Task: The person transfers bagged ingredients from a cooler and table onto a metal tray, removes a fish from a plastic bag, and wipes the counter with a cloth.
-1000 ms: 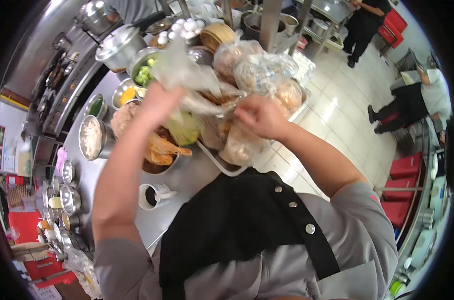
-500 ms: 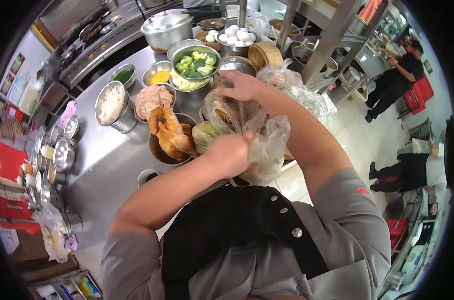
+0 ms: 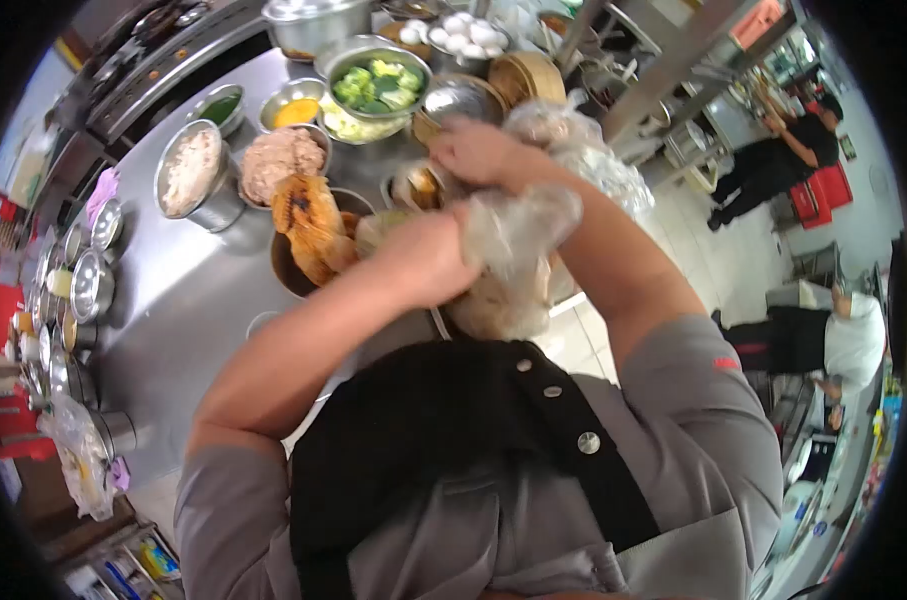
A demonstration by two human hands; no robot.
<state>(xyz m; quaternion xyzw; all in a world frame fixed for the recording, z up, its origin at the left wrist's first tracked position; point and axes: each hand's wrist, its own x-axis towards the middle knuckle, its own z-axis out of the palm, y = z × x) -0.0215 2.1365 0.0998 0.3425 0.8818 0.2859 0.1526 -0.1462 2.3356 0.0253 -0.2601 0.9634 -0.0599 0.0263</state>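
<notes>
My left hand is closed on the gathered top of a clear plastic bag, in front of my chest. My right hand is blurred, beyond the left one, near a metal bowl with a dark-rimmed lid; its fingers are too smeared to read. Between the hands is a small bowl with brownish food. Browned poultry lies in a round pot just left of my left hand. Behind it stand a bowl of pinkish minced meat and a bowl of broccoli.
A tall bowl of pale food stands on the steel table. White eggs and a bamboo steamer are at the back, beside a metal post. Filled bags lie right. Two people stand farther right.
The bag top in my left hand has moved slightly up and left. A small bowl of brownish food now shows between my hands. The whole view has shifted a little.
</notes>
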